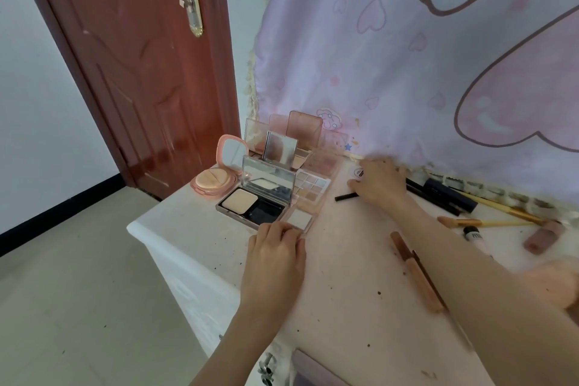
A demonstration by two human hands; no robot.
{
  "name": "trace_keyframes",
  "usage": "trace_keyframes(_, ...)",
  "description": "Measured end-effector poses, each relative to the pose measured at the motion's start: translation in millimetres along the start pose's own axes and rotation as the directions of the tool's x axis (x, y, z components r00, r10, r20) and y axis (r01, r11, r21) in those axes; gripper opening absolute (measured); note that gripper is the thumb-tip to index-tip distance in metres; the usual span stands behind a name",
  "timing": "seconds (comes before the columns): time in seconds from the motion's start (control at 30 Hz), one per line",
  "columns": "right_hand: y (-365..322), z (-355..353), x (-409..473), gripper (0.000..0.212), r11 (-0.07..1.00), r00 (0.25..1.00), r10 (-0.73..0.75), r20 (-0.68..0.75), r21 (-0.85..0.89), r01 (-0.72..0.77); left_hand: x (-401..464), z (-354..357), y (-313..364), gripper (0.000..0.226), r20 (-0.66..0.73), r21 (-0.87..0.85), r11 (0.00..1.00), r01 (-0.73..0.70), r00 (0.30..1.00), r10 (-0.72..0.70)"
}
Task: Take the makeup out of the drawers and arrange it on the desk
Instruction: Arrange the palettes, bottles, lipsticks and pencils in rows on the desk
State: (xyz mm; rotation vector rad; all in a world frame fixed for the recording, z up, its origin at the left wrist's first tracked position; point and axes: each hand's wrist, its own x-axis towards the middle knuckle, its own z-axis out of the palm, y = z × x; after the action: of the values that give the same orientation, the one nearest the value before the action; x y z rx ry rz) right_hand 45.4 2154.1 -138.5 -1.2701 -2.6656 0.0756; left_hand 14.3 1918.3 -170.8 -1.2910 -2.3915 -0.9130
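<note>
Makeup palettes (308, 189) beside open compacts (250, 200), brushes (488, 222) well apart.

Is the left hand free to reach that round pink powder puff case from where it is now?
Probably yes, with a detour. The left hand rests at the near edge of the small pale palette. The round pink case lies farther back and to the left, and the open powder compact sits between them, so the hand would go over or around it.

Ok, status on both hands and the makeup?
Left hand fingertips on small pale palette. Right hand over thin black pencil, grip unclear. Compacts open at desk's left end; brushes, tubes lie right.
</note>
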Motion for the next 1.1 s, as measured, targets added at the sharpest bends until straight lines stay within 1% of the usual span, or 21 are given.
trace_keyframes(0.03, -2.6, -0.9, -1.5, 0.045, 0.997, 0.999, -0.013, -0.043, 0.071, 0.016, 0.0, -0.2, -0.7, 0.005, 0.002, -0.003, 1.0, -0.002, 1.0, 0.002)
trace_keyframes(0.07, -6.5, -3.6, -4.8, 0.047, 0.979, 0.995, 0.003, -0.098, 0.203, 0.017, 0.2, -0.3, -1.6, 0.006, 0.003, -0.009, 1.0, -0.002, 1.0, 0.002)
trace_keyframes(0.1, -11.2, -7.9, -10.0, 0.05, 0.924, 0.989, 0.059, -0.135, 0.383, -0.002, 0.4, -0.3, -2.7, 0.006, 0.009, -0.015, 1.0, 0.003, 1.0, -0.003)
trace_keyframes(0.13, -16.2, -13.0, -16.9, 0.052, 0.817, 0.981, 0.137, -0.138, 0.576, -0.033, 0.3, -0.5, -3.4, 0.007, 0.014, -0.021, 1.0, 0.009, 1.0, -0.008)
trace_keyframes(0.17, -20.6, -18.3, -25.8, 0.051, 0.666, 0.973, 0.207, -0.103, 0.744, -0.063, 0.1, -0.7, -3.9, 0.008, 0.012, -0.028, 1.0, 0.008, 1.0, -0.008)
trace_keyframes(0.2, -24.3, -23.0, -36.4, 0.045, 0.493, 0.97, 0.24, -0.038, 0.865, -0.089, -0.1, -1.0, -4.2, 0.008, 0.004, -0.042, 0.999, 0.005, 1.0, -0.005)
trace_keyframes(0.23, -26.8, -26.3, -49.4, 0.037, 0.317, 0.975, 0.22, 0.039, 0.942, -0.109, -0.5, -1.2, -4.4, 0.009, -0.009, -0.068, 0.998, 0.003, 1.0, -0.004)
trace_keyframes(0.27, -28.3, -28.4, -64.3, 0.032, 0.155, 0.98, 0.161, 0.115, 0.978, -0.14, -0.6, -1.4, -4.8, 0.011, -0.021, -0.113, 0.994, 0.006, 1.0, -0.009)
trace_keyframes(0.3, -28.5, -28.7, -80.8, 0.031, 0.028, 0.98, 0.086, 0.182, 0.982, -0.185, -0.5, -2.3, -5.1, 0.016, -0.027, -0.18, 0.984, 0.013, 0.999, -0.018)
trace_keyframes(0.33, -28.4, -27.3, -97.8, 0.03, -0.062, 0.974, 0.009, 0.227, 0.972, -0.226, -0.4, -4.8, -5.6, 0.023, -0.02, -0.271, 0.962, 0.018, 1.0, -0.024)
trace_keyframes(0.37, -28.2, -25.2, -113.6, 0.028, -0.091, 0.967, -0.052, 0.249, 0.963, -0.253, -0.2, -8.1, -5.8, 0.031, -0.005, -0.375, 0.927, 0.008, 1.0, -0.011)
trace_keyframes(0.4, -28.5, -23.4, -127.3, 0.03, -0.056, 0.961, -0.095, 0.26, 0.962, -0.266, -0.6, -11.5, -5.8, 0.039, 0.005, -0.46, 0.887, -0.025, 1.0, 0.031)
trace_keyframes(0.47, -28.5, -19.7, -145.2, 0.037, 0.08, 0.954, -0.146, 0.261, 0.965, -0.252, -1.2, -15.4, -5.4, 0.05, 0.03, -0.534, 0.838, -0.112, 0.988, 0.151)
trace_keyframes(0.53, -30.4, -18.6, -153.4, 0.038, 0.162, 0.954, -0.178, 0.243, 0.963, -0.215, -1.6, -15.5, -4.9, 0.057, 0.076, -0.542, 0.826, -0.158, 0.969, 0.235)
trace_keyframes(0.63, -32.3, -14.5, -157.4, 0.04, 0.253, 0.965, -0.204, 0.165, 0.961, -0.111, -3.6, -12.0, -6.0, 0.055, 0.12, -0.513, 0.832, -0.21, 0.943, 0.312)
trace_keyframes(0.7, -30.6, -9.0, -156.8, 0.04, 0.275, 0.965, -0.217, 0.144, 0.958, -0.082, -3.9, -9.9, -7.0, 0.053, 0.138, -0.5, 0.837, -0.222, 0.934, 0.33)
trace_keyframes(0.8, -26.4, -6.6, -155.4, 0.042, 0.228, 0.955, -0.252, 0.158, 0.969, -0.1, -2.7, -6.8, -5.8, 0.049, 0.173, -0.459, 0.859, -0.226, 0.926, 0.337)
trace_keyframes(0.97, -23.1, -5.1, -155.2, 0.056, 0.24, 0.946, -0.28, 0.167, 0.966, -0.099, -3.2, -3.7, -4.3, 0.041, 0.196, -0.421, 0.88, -0.22, 0.925, 0.325)
trace_keyframes(1.0, -22.6, -4.6, -155.2, 0.054, 0.242, 0.945, -0.28, 0.168, 0.965, -0.1, -3.0, -3.0, -4.0, 0.042, 0.201, -0.42, 0.882, -0.215, 0.925, 0.321)
trace_keyframes(1.03, -22.1, -4.0, -155.3, 0.047, 0.248, 0.946, -0.278, 0.166, 0.964, -0.096, -2.8, -2.6, -3.4, 0.042, 0.208, -0.421, 0.884, -0.205, 0.926, 0.314)
trace_keyframes(1.1, -22.3, -5.8, -155.9, 0.023, 0.28, 0.949, -0.273, 0.16, 0.957, -0.081, -1.3, -2.5, -2.5, 0.045, 0.234, -0.422, 0.893, -0.156, 0.933, 0.273)
